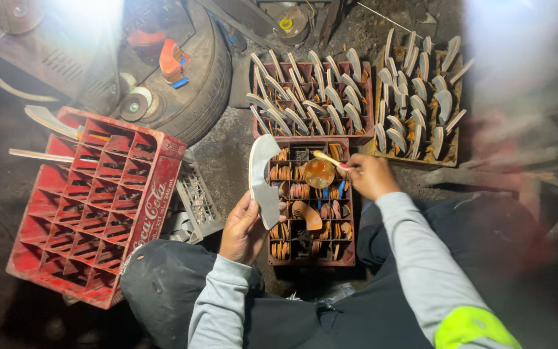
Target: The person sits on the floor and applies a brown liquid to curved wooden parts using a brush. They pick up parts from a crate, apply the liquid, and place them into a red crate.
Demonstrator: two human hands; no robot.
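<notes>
My left hand [243, 227] grips a pale grey curved metal blade [263, 174] and holds it upright over the left edge of a dark red divided crate [351, 223] between my knees. That crate's cells hold several brown wooden handle pieces. My right hand [369, 176] holds a thin light-coloured stick [327, 159] with its tip at a small round tin of orange-brown paste [319, 173] sitting on top of the crate.
A large red divided crate [92, 207] on the left holds two blades with handles. Two crates further away, a dark red one [311, 97] and a yellowish one [418, 97], are packed with upright blades. A tyre [208, 77] and a grinding machine lie at the top left.
</notes>
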